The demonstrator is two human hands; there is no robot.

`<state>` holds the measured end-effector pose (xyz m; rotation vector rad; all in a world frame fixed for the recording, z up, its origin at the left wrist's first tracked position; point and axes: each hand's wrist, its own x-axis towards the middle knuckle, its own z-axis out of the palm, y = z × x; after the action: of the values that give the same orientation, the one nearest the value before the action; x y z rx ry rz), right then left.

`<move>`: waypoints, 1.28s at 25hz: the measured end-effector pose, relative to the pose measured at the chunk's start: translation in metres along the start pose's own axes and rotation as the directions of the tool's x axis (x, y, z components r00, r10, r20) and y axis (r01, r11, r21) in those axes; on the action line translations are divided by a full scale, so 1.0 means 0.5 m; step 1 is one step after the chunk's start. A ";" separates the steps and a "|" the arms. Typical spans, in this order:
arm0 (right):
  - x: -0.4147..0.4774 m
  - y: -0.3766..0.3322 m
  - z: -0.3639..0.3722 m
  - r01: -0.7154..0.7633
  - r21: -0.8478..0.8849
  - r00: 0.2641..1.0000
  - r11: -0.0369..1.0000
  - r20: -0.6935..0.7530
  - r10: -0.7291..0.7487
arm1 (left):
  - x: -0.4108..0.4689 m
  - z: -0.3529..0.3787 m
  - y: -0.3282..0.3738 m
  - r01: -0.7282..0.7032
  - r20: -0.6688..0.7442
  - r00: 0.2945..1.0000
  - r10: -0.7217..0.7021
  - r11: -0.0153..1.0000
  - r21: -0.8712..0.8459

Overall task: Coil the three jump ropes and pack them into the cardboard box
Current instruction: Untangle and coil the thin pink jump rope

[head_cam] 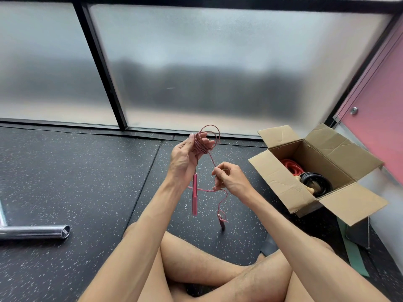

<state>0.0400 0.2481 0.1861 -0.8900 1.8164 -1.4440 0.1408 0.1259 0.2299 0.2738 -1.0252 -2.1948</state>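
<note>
My left hand is raised in front of me and holds several loops of a thin pink jump rope wound around its fingers. One pink handle hangs straight down below that hand. My right hand pinches the free length of the same rope lower and to the right. The second pink handle dangles near the floor. An open cardboard box stands on the floor to my right. Inside it lie a coiled red rope and a coiled black rope with wooden handles.
I sit cross-legged on a dark speckled rubber floor. A chrome bar lies at the left. A green band and a dark flat piece lie right of my knee, below the box. Frosted glass panels stand ahead, a pink wall at the right.
</note>
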 end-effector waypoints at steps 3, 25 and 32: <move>-0.001 -0.010 0.003 0.030 -0.110 0.999 0.994 0.019 -0.028 | -0.001 0.007 -0.023 -0.114 -0.076 0.989 0.127 0.982 0.153; -0.015 0.003 -0.024 -0.033 -0.161 0.999 0.986 0.014 0.035 | -0.016 -0.088 -0.091 -0.303 0.310 0.951 -0.005 -0.217 0.928; 0.002 0.014 -0.070 0.015 -0.339 0.985 0.941 -0.158 -0.072 | -0.005 -0.105 -0.056 -0.176 0.171 0.984 -0.051 -0.121 0.977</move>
<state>0.0100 0.2674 0.1858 -1.0032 2.2307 -1.2871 0.1522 0.1089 0.1741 0.6981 -2.6381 -0.7246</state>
